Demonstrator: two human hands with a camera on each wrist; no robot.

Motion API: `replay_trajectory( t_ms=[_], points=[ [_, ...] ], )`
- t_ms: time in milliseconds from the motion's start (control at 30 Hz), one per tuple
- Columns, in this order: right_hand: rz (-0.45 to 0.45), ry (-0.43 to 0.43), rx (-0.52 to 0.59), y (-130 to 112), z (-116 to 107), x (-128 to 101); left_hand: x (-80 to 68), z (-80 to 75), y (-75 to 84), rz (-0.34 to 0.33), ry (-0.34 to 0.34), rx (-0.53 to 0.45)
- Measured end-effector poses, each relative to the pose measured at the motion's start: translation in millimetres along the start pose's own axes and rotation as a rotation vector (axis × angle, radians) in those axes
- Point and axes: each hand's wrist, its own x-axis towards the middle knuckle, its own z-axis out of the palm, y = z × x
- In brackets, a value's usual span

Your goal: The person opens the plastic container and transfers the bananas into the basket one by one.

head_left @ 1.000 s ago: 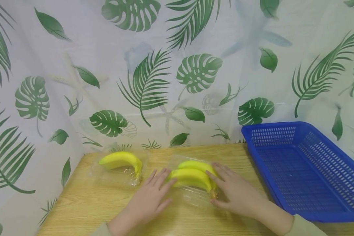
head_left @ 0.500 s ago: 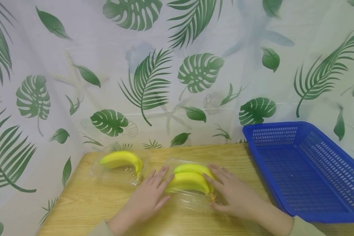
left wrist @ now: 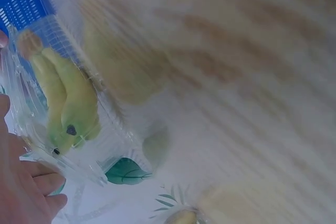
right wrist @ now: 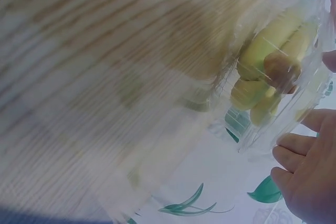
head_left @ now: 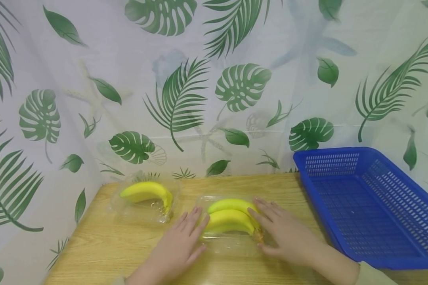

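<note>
In the head view, a pair of joined yellow bananas (head_left: 230, 221) lies in a clear plastic box (head_left: 228, 245) on the wooden table. My left hand (head_left: 176, 246) is at the box's left end, fingers extended and the thumb apart. At the right end, my right hand (head_left: 290, 235) has its spread fingers touching the box near the banana stem. Both wrist views show the bananas (left wrist: 71, 93) through the box's ribbed wall, with the left fingers (left wrist: 48, 182) and right fingers (right wrist: 294, 150) along its sides. Whether the box's lid is closed I cannot tell.
A second clear box (head_left: 128, 213) with one banana (head_left: 146, 190) stands at the table's back left. On the right is a large blue plastic basket (head_left: 317, 213) with nothing in it. A leaf-patterned sheet (head_left: 199, 99) hangs behind the wooden table (head_left: 103, 249).
The box with the paired bananas has slid slightly left and toward me, and now sits straighter. Both hands have stayed at its ends. The other box and the basket have not moved.
</note>
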Motion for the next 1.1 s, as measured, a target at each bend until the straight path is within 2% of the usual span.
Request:
replay_trajectory(
  t_ms=[167,500,1100],
  points=[
    [-0.023,0.046,-0.027,2.2,-2.3,-2.3,-4.4,-1.8,6.7,0.006,0.007,0.024],
    [0.019,0.021,-0.027,-1.2,-2.8,-8.8,-8.6,-0.8,10.4,0.02,0.003,0.055],
    [0.036,0.024,-0.024,-1.0,0.3,-12.9,-7.1,-0.7,8.4,0.032,0.014,0.061]
  ],
)
